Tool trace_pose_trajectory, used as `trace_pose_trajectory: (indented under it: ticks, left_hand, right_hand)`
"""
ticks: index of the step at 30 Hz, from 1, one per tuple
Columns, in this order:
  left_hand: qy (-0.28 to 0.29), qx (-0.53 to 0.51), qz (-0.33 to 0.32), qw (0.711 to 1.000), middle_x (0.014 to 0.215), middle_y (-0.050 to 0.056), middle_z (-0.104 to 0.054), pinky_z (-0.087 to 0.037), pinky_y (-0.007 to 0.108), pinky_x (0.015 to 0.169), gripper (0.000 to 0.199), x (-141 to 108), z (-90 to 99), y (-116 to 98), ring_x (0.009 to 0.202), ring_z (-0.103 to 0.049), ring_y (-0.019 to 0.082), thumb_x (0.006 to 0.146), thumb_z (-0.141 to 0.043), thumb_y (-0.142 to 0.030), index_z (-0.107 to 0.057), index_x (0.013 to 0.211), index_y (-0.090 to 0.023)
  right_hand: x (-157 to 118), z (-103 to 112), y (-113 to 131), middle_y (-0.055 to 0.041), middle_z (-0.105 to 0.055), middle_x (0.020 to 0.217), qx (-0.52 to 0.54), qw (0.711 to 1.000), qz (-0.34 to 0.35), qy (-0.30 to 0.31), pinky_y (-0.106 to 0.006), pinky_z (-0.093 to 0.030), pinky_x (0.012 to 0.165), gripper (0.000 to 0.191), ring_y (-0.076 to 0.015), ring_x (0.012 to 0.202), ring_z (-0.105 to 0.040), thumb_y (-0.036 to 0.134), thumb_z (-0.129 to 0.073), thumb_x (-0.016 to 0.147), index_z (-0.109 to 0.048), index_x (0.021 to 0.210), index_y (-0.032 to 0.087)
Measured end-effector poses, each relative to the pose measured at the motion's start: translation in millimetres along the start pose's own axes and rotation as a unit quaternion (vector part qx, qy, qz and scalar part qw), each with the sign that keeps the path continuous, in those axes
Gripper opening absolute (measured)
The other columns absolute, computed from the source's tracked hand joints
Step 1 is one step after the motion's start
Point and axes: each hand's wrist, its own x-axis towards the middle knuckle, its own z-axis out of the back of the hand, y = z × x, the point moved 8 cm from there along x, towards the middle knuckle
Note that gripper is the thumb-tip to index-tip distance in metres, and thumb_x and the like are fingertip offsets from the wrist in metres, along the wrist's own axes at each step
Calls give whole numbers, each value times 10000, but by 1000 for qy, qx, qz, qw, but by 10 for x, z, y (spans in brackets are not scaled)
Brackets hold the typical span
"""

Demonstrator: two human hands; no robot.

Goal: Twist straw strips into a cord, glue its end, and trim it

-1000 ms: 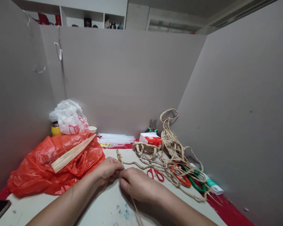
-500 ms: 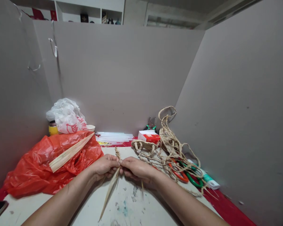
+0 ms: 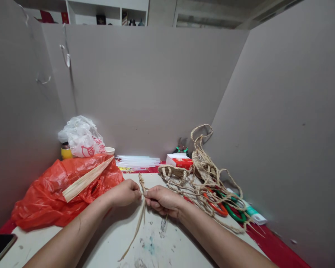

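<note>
Between my hands is a short braid of dry, straw-coloured leaf strips (image 3: pixel 141 180), its knotted end pointing away from me. Loose strips (image 3: pixel 139 225) trail from it toward me over the white board. My left hand (image 3: pixel 127 192) is closed in a pinch at the braid's left side. From the right, my right hand (image 3: pixel 163 200) pinches the strips at the same spot, its other fingers curled. The fingertips of both hands nearly meet there. A wide dry leaf strip (image 3: pixel 86 179) lies on the red plastic bag (image 3: pixel 44 193) left of my hands.
Finished cord (image 3: pixel 203 175) lies tangled at the right, over red-handled and green-handled tools (image 3: pixel 234 214). Behind stand a red and white box (image 3: pixel 181 162), pliers (image 3: pixel 182 146), clear sticks (image 3: pixel 138 161), a paper cup (image 3: pixel 109 150) and a yellow jar (image 3: pixel 66 152). A phone (image 3: pixel 0 249) lies front left.
My hands have shifted slightly apart around the braid, and the left hand's fingers have curled in. The hanging strip has turned and looks narrower. The whole view has moved slightly.
</note>
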Motion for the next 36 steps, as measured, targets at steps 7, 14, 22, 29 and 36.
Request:
trace_pose_trajectory:
  ticks: [7,14,22,29,36]
  left_hand:
    - [-63,141,11,988,476,12,-454,-340,279,579,168,-197,-185,-245,544,-488,178,635,-561,-195,-496,479,-193]
    - [111,124,57,984,446,48,-522,-378,295,509,218,-318,-377,-260,444,-497,185,642,-564,-189,-495,435,-194]
    - [-13,-175,72,982,489,-13,-494,-331,206,450,194,71,-103,137,439,-440,93,733,-448,-241,-504,565,-163]
    - [47,-250,87,963,415,-74,-365,-105,207,346,219,34,-326,149,319,-189,28,660,-554,-323,-568,547,-136]
    - [-14,-299,102,949,404,-39,-497,-81,214,344,213,121,-303,296,289,-208,16,608,-650,-281,-510,512,-152]
  right_hand:
    - [5,-129,-71,89,-314,361,81,997,-5,-17,-151,-84,299,275,-34,305,-153,205,-464,763,-353,511,197]
    - [-9,-171,-38,101,-278,377,103,994,2,38,-150,-55,314,252,-23,329,-110,189,-500,698,-337,506,193]
    - [-22,-175,25,127,-256,413,72,993,27,94,-169,-39,341,134,-28,364,-76,278,-563,710,-537,703,146]
    - [-60,-79,68,114,-323,386,-24,996,45,67,-186,-73,329,175,-31,322,-146,323,-549,724,-580,708,151]
    - [-82,5,99,95,-369,396,-157,985,61,44,-209,-97,328,240,-35,317,-193,343,-550,735,-646,700,126]
